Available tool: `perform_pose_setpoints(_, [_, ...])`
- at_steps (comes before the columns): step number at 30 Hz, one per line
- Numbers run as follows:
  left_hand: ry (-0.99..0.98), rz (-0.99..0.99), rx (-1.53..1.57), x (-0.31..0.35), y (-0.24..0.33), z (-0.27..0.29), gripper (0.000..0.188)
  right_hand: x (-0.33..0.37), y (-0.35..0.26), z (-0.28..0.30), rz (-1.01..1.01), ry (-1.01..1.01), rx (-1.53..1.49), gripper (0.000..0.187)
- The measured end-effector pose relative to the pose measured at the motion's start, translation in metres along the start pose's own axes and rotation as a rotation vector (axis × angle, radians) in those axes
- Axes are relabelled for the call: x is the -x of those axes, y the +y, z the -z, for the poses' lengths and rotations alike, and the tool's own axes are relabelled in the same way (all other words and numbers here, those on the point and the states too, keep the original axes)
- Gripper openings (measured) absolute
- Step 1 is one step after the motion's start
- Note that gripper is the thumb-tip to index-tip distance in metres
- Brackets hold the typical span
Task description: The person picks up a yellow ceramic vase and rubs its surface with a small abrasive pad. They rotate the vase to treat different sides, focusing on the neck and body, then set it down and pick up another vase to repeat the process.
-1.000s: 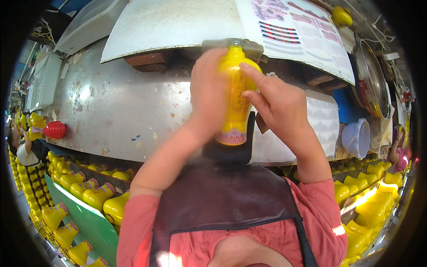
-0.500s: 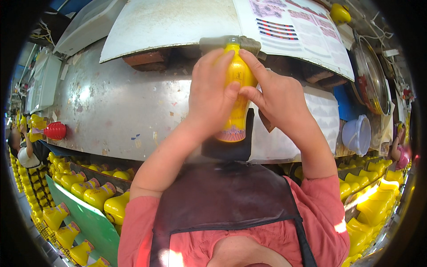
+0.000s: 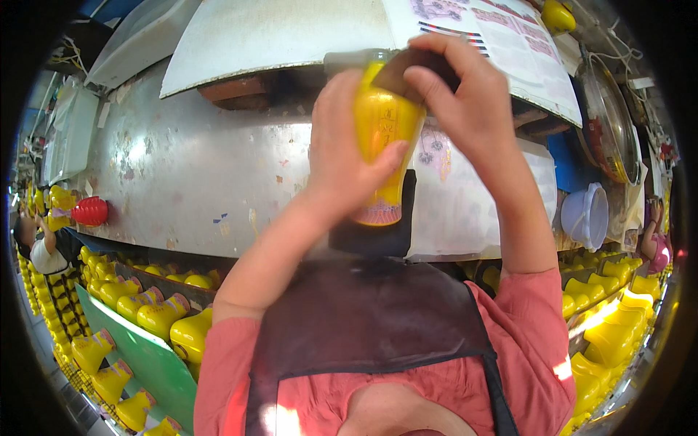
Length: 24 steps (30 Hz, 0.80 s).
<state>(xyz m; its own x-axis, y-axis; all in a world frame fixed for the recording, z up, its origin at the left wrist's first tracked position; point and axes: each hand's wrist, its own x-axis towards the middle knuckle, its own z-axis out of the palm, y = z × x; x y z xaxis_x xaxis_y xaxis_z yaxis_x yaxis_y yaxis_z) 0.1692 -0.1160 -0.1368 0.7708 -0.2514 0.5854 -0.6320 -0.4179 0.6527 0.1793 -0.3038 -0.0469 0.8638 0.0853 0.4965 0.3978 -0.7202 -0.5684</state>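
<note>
A glossy yellow bottle [image 3: 382, 189] with dark characters and a pinkish patterned band at its base lies on a black pad [image 3: 371, 242], neck pointing away from me. My left hand [image 3: 336, 149] grips its left side, thumb across the front and fingers along the far part. Between the thumb and fingers of my right hand [image 3: 469, 94] is a thin, flat, dark brown scraper [image 3: 400, 75]. Its edge lies at the bottle's shoulder, near the neck. Motion blurs the hands slightly. The neck's end meets a greyish support [image 3: 345, 64] behind it.
Beyond the bottle, a white board [image 3: 276, 36] rests on bricks [image 3: 236, 93] and carries printed decal sheets [image 3: 502, 25]. Another pale sheet [image 3: 465, 218] lies right of the pad. A lavender bucket [image 3: 584, 216] stands farther right. Yellow bottles [image 3: 161, 316] fill trays on both sides; a red ribbed object [image 3: 91, 211] sits left.
My right hand has left the bottle's front and moved up and right, bringing the brown scraper to the shoulder. My left hand stays on the bottle; its thumb has shifted right.
</note>
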Motion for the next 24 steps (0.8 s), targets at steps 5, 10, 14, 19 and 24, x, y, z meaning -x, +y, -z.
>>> perform_pose_setpoints(5, [0.006, 0.059, 0.015, 0.012, -0.006, -0.002, 0.074, 0.005, 0.010, -0.005, 0.194, 0.036, -0.100, 0.019])
perform_pose_setpoints(10, [0.016, 0.112, 0.129, 0.025, -0.018, -0.003, 0.069, 0.039, 0.013, 0.001, 0.364, 0.214, 0.083, 0.028])
perform_pose_setpoints(14, [0.061, 0.241, 0.169, 0.038, -0.012, -0.012, 0.065, 0.096, 0.007, -0.009, 0.475, 0.065, 0.013, 0.028])
perform_pose_setpoints(19, [-0.033, 0.356, 0.372, 0.048, -0.014, 0.002, 0.071, 0.138, 0.000, -0.016, 0.337, -0.058, -0.231, 0.015])
perform_pose_setpoints(24, [-0.095, 0.376, 0.344, 0.060, -0.017, 0.009, 0.076, 0.116, 0.003, -0.007, -0.634, -0.089, -0.591, 0.026])
